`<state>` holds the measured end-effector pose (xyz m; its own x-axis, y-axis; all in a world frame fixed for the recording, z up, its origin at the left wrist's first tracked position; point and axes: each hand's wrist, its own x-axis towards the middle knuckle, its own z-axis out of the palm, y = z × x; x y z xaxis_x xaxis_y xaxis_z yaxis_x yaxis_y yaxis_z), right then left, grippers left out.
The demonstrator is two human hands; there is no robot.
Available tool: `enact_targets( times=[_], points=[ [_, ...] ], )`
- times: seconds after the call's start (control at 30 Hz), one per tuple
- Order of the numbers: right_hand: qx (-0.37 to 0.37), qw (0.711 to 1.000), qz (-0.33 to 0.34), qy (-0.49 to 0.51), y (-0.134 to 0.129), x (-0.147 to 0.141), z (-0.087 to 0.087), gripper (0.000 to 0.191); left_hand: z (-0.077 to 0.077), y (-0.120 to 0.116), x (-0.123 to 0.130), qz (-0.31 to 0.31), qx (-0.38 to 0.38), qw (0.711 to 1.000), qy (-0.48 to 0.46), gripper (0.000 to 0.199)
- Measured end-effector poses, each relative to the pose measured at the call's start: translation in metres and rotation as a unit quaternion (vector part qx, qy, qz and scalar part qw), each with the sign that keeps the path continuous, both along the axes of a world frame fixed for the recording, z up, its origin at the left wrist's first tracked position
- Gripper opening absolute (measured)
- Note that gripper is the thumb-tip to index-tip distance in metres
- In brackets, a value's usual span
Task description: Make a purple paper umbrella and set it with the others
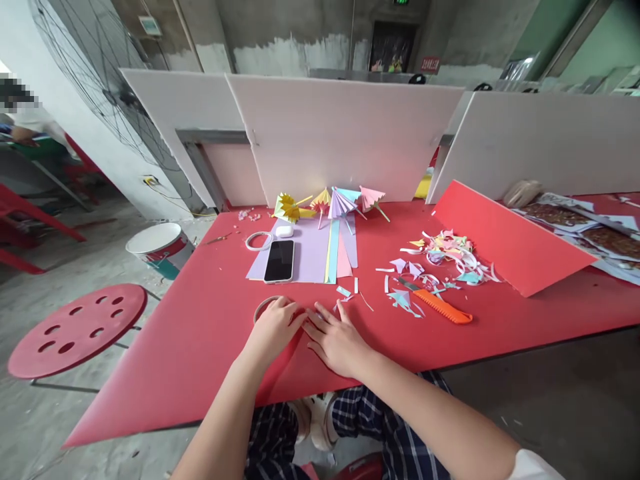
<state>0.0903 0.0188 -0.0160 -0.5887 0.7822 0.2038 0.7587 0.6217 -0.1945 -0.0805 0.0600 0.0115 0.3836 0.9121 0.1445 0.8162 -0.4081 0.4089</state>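
Note:
My left hand (278, 328) rests at the front middle of the red table, fingers bent and drawn together. Whatever its fingertips pinch is hidden. A ring-shaped roll of tape (259, 311) shows from behind that hand, partly covered by it. Beside it, my right hand (336, 339) lies low over the tabletop with its fingers stretched out, their tips close to the left fingers. Small paper scraps (344, 291) lie just beyond the right fingertips. Farther back, a black-screened phone (279, 261) lies on purple paper sheets (313, 250).
Small folded paper umbrellas (343, 202) stand along the white board (345, 133). To the right are an orange utility knife (440, 305), heaped paper strips (453, 253) and a leaning red panel (515, 233). A white tape roll (259, 241) and white case (285, 231) sit left.

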Motion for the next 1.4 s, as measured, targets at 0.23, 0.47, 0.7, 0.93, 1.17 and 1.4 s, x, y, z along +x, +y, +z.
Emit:
enact_targets(
  times=[0.23,0.47,0.7,0.93,1.17,1.4],
  points=[
    [0.050,0.998,-0.027,-0.007,0.028,0.027,-0.010,0.041,0.001,-0.001,0.004,0.001,-0.013,1.000,0.001,0.027],
    [0.054,0.990,-0.129,-0.026,0.049,0.056,-0.019,0.039,0.003,-0.005,0.007,0.017,-0.023,1.000,-0.007,0.029],
    [0.094,0.967,-0.238,-0.002,0.055,0.102,-0.025,0.036,-0.001,-0.007,0.007,0.014,-0.008,1.000,-0.014,0.028],
    [0.173,0.954,-0.243,0.031,0.050,0.101,-0.016,0.029,-0.003,-0.012,0.029,0.015,0.050,0.998,-0.039,0.029],
    [0.205,0.895,-0.389,0.083,0.002,0.181,-0.013,0.034,-0.006,-0.032,0.086,-0.063,0.016,0.993,-0.101,0.029],
    [0.155,0.885,-0.434,0.069,-0.030,0.217,-0.020,0.035,0.009,-0.035,0.158,-0.160,-0.139,0.955,-0.206,0.025]
  ],
)
